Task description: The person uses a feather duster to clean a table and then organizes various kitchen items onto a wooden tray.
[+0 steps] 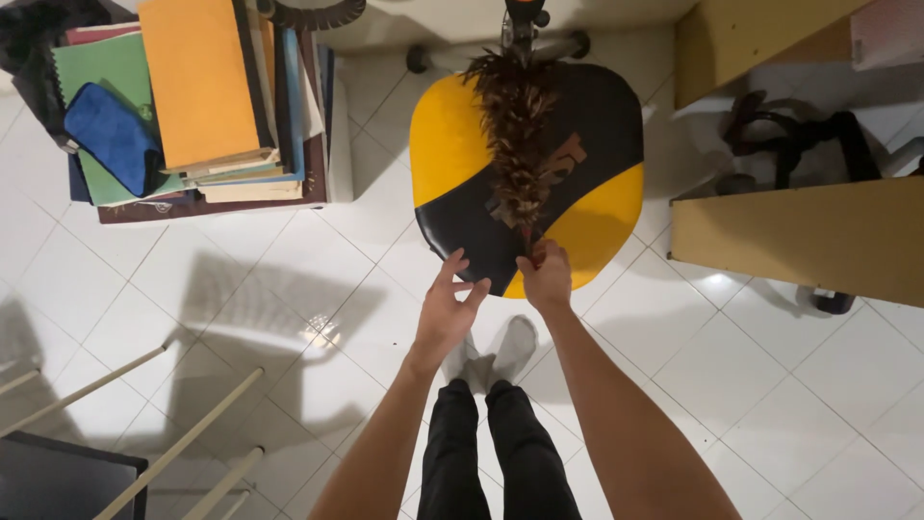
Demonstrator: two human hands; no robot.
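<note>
Here, seen from the head camera, a person is standing on a white tiled floor (pixel 289 270) and looking down at a yellow and black seat (pixel 452 144). The right hand (pixel 547 279) is gripping the thin handle of a brown feather duster (pixel 518 135), its fingers closed around the stem at the seat's near edge, while the feathers are lying along the middle of the seat, pointing away from the person. The left hand (pixel 448 308) is hovering just beside the right, its fingers spread wide and holding nothing, the fingertips reaching the seat's near rim. Below the hands, the person's black trousers (pixel 481 453) and light shoes (pixel 496 351) are showing. At upper left a stack of books (pixel 221 96) is sitting on a low surface, with a blue pouch (pixel 114 135) resting on a green cover. At right, yellow-brown furniture panels (pixel 799 236) are framing a dark item that is too dim to identify. At lower left, pale rails of a frame (pixel 144 443) are crossing the floor.
</note>
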